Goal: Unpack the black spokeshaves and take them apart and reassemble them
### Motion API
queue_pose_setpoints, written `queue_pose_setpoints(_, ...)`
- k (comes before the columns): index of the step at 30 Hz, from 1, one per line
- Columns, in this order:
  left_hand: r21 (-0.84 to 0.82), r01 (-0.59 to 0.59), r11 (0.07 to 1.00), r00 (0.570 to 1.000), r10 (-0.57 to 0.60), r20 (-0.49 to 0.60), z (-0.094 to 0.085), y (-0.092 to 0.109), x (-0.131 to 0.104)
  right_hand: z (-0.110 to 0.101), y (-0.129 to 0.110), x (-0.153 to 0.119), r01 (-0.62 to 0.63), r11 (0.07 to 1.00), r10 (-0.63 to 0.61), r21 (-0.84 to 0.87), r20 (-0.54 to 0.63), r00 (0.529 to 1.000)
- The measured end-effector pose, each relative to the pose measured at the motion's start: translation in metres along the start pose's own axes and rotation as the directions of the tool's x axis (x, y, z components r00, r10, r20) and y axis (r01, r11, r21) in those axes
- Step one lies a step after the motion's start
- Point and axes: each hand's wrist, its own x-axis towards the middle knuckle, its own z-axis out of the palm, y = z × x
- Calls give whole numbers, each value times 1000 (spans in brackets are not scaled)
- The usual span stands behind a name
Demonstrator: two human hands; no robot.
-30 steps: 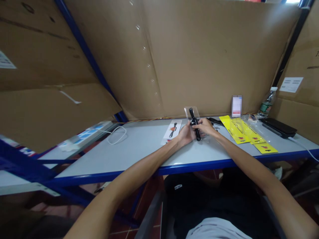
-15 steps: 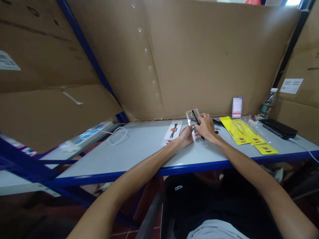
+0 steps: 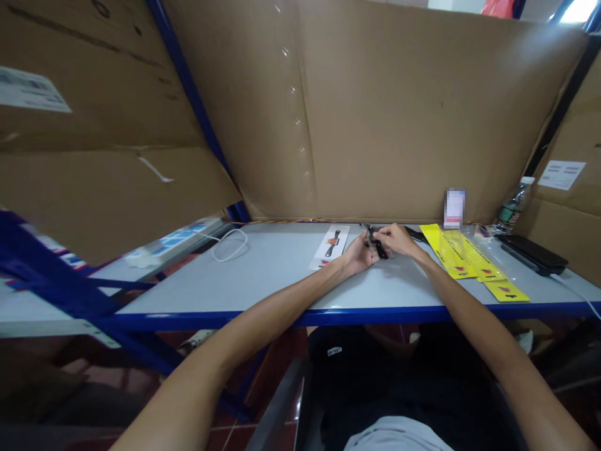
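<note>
Gripping a slim black tool (image 3: 379, 245) low over the grey surface (image 3: 263, 275), the left hand (image 3: 357, 255) and right hand (image 3: 397, 240) are closing around it; its long axis is running diagonally, far end pointing away-left. Open room is lying leftward, yellow cards (image 3: 462, 260) crowding the right.

The tool (image 3: 378, 245) is small, black and slim, a short bar shape, mostly hidden between the 2 hands. It lies low over the grey bench (image 3: 282, 275), near the far edge by the cardboard wall, tilted so that 1 end points away and left, the other toward the right hand. A bit of clear plastic wrap (image 3: 370, 241) shows against it on the left side; whether the tool is inside the wrap cannot be told
</note>
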Motion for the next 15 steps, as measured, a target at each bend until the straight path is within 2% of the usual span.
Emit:
queue_pose_setpoints(3, 5, -34, 999, 997, 34, -65, 6, 2, -4, 3, 0, 3, -6, 1000, 7, 4, -122, 993)
queue_pose_setpoints(8, 3, -44, 999, 999, 44, -30, 14, 4, -8, 2, 1, 4, -10, 996, -24, -90, -368, 930)
queue_pose_setpoints(11, -1, -11, 1000, 999, 11, -31, 14, 4, -8, -3, 5, 1, -27, 985, -44, -169, -401, 915)
queue_pose_setpoints(15, -20, -10, 1000, 998, 9, -58, 9, 3, -4, -3, 7, -1, -51, 967, -41, -250, -350, 936)
